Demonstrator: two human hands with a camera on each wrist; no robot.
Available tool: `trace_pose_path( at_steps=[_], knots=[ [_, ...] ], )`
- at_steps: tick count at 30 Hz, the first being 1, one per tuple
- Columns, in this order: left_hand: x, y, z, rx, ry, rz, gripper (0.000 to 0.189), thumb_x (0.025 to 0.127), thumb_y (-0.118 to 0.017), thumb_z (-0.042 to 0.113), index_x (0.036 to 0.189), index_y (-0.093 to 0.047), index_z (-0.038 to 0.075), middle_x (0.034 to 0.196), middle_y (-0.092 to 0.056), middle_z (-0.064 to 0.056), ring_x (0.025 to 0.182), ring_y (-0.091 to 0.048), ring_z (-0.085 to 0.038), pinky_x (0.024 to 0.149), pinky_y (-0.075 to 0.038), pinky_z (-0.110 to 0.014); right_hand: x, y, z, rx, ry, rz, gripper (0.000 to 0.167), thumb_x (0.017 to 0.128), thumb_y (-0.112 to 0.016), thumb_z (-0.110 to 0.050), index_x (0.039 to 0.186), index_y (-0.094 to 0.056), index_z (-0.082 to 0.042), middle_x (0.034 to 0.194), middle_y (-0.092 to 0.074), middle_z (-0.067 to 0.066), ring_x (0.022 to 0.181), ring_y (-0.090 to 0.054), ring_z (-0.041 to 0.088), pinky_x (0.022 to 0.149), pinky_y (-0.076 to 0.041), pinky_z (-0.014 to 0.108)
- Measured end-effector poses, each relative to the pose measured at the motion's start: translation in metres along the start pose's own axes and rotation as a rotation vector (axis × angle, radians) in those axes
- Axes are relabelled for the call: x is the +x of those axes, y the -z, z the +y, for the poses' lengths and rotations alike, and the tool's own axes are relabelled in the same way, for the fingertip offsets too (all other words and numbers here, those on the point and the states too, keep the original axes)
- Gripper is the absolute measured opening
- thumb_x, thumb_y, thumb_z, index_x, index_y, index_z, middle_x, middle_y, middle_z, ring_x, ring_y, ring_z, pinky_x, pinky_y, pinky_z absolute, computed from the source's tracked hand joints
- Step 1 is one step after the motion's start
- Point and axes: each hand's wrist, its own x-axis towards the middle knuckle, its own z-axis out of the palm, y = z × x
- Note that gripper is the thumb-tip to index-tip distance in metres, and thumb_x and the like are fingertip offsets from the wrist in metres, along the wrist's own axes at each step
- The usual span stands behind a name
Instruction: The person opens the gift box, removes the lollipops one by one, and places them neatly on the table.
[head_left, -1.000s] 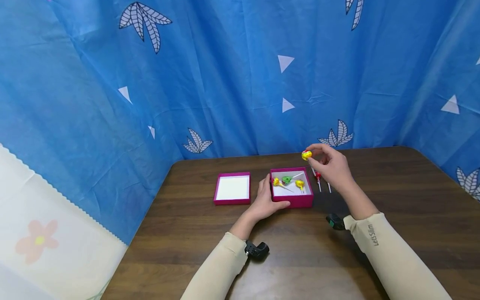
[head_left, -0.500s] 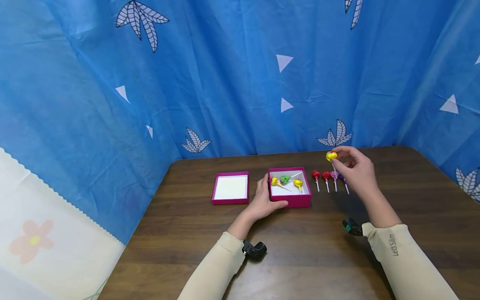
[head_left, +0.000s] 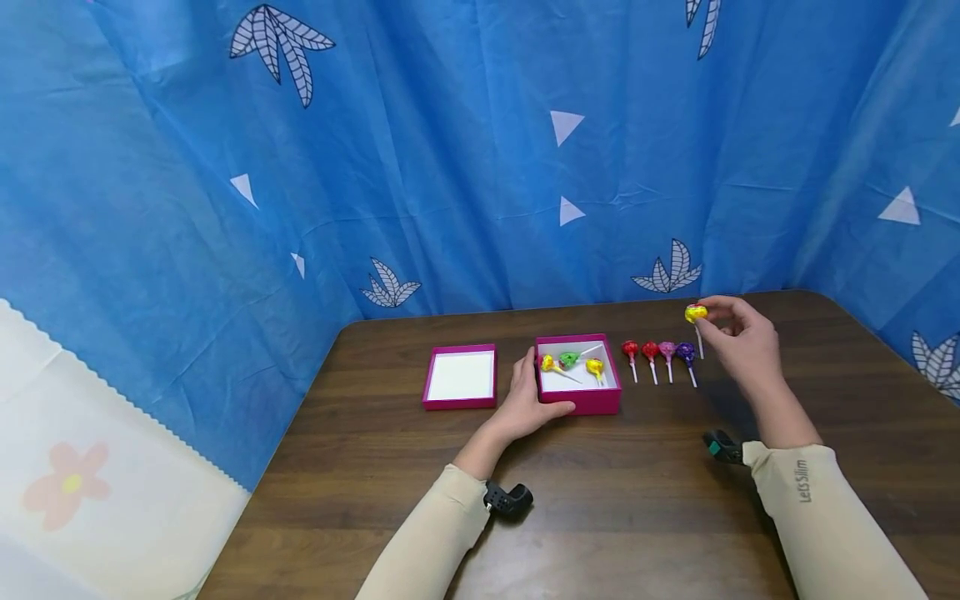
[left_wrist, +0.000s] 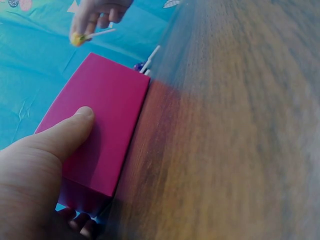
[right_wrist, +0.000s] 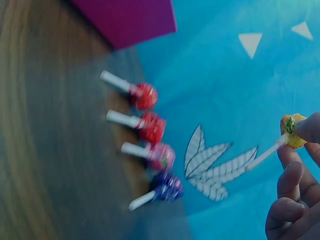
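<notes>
My right hand (head_left: 748,343) pinches a yellow lollipop (head_left: 696,313) by its wrapped head, stick hanging down, raised above the table. In the right wrist view the yellow lollipop (right_wrist: 291,131) sits between thumb and forefinger. My left hand (head_left: 525,406) holds the near left corner of a magenta box (head_left: 597,403), thumb across its front and fingers along its left side. Inside lie a green lollipop (head_left: 569,359) and two yellow ones. Right of the box, two red lollipops (head_left: 650,351), a pink one (head_left: 667,350) and a purple one (head_left: 686,352) lie in a row.
The box's magenta lid (head_left: 461,405), white inside up, lies left of my left hand. Beneath everything is a dark wooden table (head_left: 600,492). A blue curtain (head_left: 465,167) hangs right behind its back edge.
My right hand has carried the yellow lollipop rightward, from beside the box past the row of lollipops, which now shows fully. The left hand stays at the box.
</notes>
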Motion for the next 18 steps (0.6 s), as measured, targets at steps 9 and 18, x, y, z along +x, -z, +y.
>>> trace_pose_path(
  at_steps=[9,18],
  knots=[
    [-0.001,-0.002,0.000,-0.011,-0.002,-0.015,0.115,0.082,-0.078,0.044,0.161,0.000,0.013,0.164,-0.013,-0.009,0.149,-0.022,-0.027,0.120,-0.033,-0.052,-0.002,0.006,0.029,-0.040,-0.149,-0.057,0.045,0.098,-0.062,-0.037,0.135,-0.058,-0.011,0.098,-0.052,-0.020,0.087,-0.045,0.014,0.060,-0.045,0.015],
    [-0.003,0.002,0.002,-0.017,-0.005,-0.001,0.113,0.082,-0.078,0.045,0.161,-0.003,0.013,0.164,-0.014,-0.008,0.149,-0.023,-0.027,0.120,-0.033,-0.051,-0.001,0.001,0.046,-0.038,-0.241,-0.079,0.047,0.099,-0.061,-0.038,0.135,-0.057,-0.009,0.098,-0.053,-0.011,0.084,-0.049,0.010,0.060,-0.047,0.016]
  ],
)
